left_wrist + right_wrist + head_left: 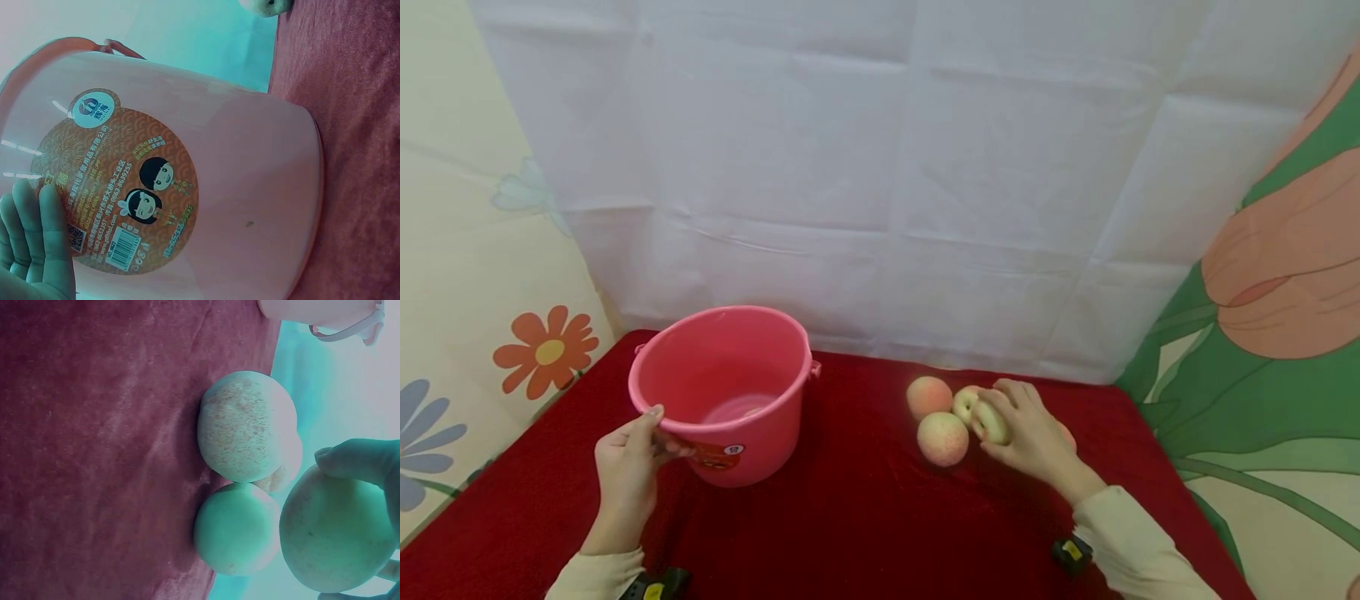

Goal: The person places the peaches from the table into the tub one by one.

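Observation:
A pink bucket (775,446) stands upright at the left, its inner bottom partly visible. My left hand (628,471) pinches the near rim, thumb on top and fingers against the outside wall. In the left wrist view those fingers (39,228) lie by the bucket's round orange label (125,187). On the right, my right hand (1033,433) grips a pale peach (990,422), which in the right wrist view (334,531) appears lifted off the cloth. Beside it lie a rosy peach (928,397), a speckled peach (943,439) and a pale peach (966,403).
Another peach (1066,435) shows partly behind the right hand. A dark red cloth (865,517) covers the table. A creased white sheet (887,167) hangs along the back edge, with flower-patterned walls (452,275) at either side. The bucket's handle joint (815,369) sticks out rightward.

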Demonstrator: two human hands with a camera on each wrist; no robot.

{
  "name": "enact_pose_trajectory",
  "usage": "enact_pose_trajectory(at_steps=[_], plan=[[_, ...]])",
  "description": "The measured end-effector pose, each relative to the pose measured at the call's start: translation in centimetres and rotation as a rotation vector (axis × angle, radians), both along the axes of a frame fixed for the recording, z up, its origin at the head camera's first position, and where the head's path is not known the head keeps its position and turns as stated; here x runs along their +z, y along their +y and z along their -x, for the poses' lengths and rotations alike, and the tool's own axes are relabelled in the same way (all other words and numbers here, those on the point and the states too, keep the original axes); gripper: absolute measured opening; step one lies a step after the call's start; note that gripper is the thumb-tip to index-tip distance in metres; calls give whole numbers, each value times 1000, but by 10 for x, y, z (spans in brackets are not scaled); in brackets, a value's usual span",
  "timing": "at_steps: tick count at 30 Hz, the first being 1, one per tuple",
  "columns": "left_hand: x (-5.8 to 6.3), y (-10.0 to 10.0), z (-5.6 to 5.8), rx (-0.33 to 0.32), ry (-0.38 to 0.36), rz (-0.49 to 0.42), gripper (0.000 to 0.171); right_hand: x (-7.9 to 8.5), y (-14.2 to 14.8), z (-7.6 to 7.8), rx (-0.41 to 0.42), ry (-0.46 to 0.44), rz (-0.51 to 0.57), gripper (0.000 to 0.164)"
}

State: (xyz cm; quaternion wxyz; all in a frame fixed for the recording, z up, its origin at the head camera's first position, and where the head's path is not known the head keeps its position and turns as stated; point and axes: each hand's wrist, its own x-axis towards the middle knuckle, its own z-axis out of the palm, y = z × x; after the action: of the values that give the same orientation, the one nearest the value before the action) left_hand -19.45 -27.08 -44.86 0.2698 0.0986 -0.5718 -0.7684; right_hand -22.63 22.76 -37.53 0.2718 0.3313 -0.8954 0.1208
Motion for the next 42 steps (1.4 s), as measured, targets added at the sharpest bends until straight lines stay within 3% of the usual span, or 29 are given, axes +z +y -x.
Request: enact_pose_trajectory(at_steps=[1, 2, 3, 8, 9, 12, 13, 16, 19, 23, 25, 30, 34, 38, 42], plan=[[-12, -6, 6, 0, 14, 4, 41, 1, 0, 1, 4, 3, 3, 65], [-11, -7, 5, -38, 57, -18, 40, 1, -1, 1, 8, 5, 6, 65], [-13, -8, 6, -25, 46, -16, 41, 2, -1, 1, 10, 10, 5, 65], [-6, -6, 0, -116, 85, -2, 33, 7, -5, 2, 15, 12, 1, 63], [-13, -10, 4, -97, 62, 28, 33, 8, -5, 2, 15, 8, -2, 63], [-16, -11, 6, -80, 54, 20, 35, 11, -7, 3, 9, -3, -5, 63], [-24, -14, 10, -44, 37, 30, 39, 11, -8, 3, 7, -4, -6, 63], [-28, -15, 13, 8, 5, 30, 45, 14, -9, 3, 8, 1, -10, 64], [-27, -15, 12, 9, 4, 32, 45, 16, -10, 4, 17, 8, -7, 64], [-18, -13, 6, -90, 59, 31, 37, 19, -13, 5, 24, 8, 7, 63], [-18, -14, 6, -99, 63, 36, 37, 21, -14, 5, 28, 11, 12, 62], [-26, -15, 10, -6, 13, 26, 45, 24, -18, 7, 49, 26, 23, 61], [-27, -15, 11, -10, 16, 22, 44, 25, -21, 9, 60, 34, 31, 63], [-7, -6, 0, -86, 68, 21, 37, 26, -24, 10, 54, 35, 44, 63], [37, 20, -22, -80, 44, 14, 36, 28, -27, 10, 46, 28, 49, 64]])
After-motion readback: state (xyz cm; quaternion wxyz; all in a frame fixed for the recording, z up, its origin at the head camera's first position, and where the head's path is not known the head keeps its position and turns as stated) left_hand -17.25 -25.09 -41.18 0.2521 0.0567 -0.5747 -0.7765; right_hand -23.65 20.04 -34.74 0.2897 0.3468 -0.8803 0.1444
